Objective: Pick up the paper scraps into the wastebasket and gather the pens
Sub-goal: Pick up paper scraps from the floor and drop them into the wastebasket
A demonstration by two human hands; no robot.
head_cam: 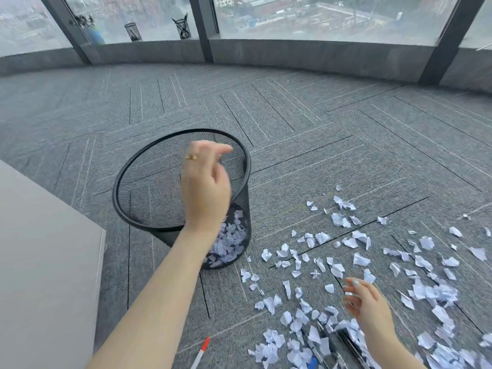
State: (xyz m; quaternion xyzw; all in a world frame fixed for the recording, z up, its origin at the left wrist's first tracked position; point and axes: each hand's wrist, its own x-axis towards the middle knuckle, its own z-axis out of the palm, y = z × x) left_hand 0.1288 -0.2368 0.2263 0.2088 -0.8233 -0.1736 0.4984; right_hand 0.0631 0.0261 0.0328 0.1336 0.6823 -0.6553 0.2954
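A black wire-mesh wastebasket stands on the grey patterned carpet floor, left of centre, its round rim seen tilted toward the camera. Through the mesh wall, a heap of white paper pieces shows at its bottom.

The person's left hand hangs over the open mouth of the wastebasket, forearm reaching in from the near left. Its fingers point away and downward, loosely extended and relaxed, with nothing visibly held; a gold ring sits on one finger.

The right hand hovers low at the near right, just above the floor and over the litter. Its fingers are spread apart and slightly curved, blurred, and grip nothing that can be made out.

Many torn and crumpled white paper scraps lie scattered over the carpet to the right of the wastebasket, thickest at the near right corner. Among them, near the bottom edge, several dark pens lie partly covered by scraps, just beside the right wrist. A white pen with a red cap lies apart from them on bare carpet, near the left forearm.

A pale grey cabinet corner fills the near left. On the far window ledge stand two small black mesh pen holders.
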